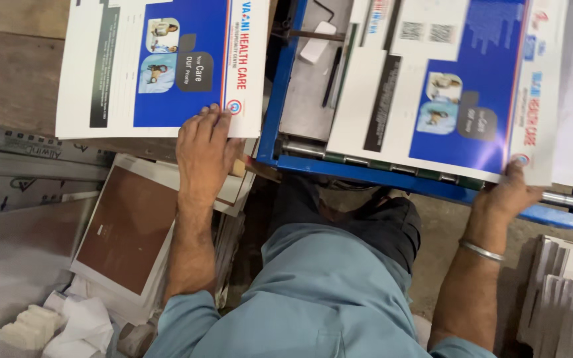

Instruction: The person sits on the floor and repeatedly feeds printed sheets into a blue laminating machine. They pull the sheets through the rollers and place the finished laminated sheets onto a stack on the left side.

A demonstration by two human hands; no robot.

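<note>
Left hand [203, 149] presses flat, open, on the left printed sheet [160, 63]; right hand [509, 192] pinches the right sheet's [445, 86] corner — a weak pinch could let it slide off the blue machine [270, 119].

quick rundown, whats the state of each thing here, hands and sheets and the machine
left hand: flat, palm down on the left printed sheet
left printed sheet: lying flat, print side up
right hand: gripping the near edge of the right printed sheet
right printed sheet: on the blue machine, near edge lifted
blue machine: bed partly covered by the sheet
brown-faced board: lying flat on a stack
</note>
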